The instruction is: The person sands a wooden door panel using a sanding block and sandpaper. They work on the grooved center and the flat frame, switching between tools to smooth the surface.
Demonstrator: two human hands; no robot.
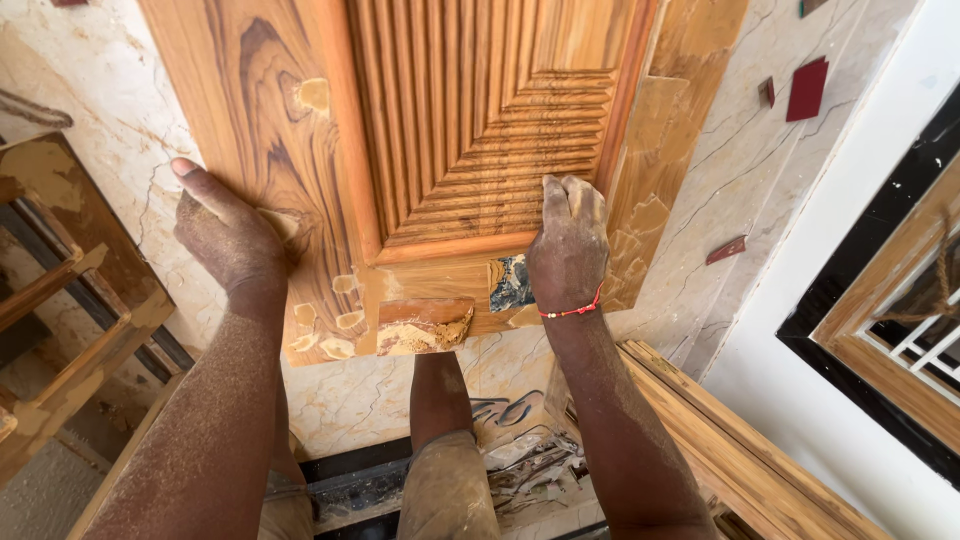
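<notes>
A carved wooden door panel (300,120) with ribbed grooves and pale filler patches lies flat before me. My left hand (225,235), dusted with sawdust, rests on the panel's left stile, fingers closed over what looks like a folded piece of sandpaper (282,222). My right hand (568,245), with a red thread at the wrist, presses on the lower right corner of the ribbed centre, fingers bent down; what is under it is hidden. A small putty-smeared wooden block (425,325) and a dark patterned scrap (510,283) lie on the bottom rail between my arms.
Marble floor (110,120) surrounds the panel. A wooden frame (60,290) stands at the left, wooden planks (720,430) lie at the lower right, and a framed window (900,320) is at the right. Red tile chips (806,88) lie on the floor. My leg (440,450) is below.
</notes>
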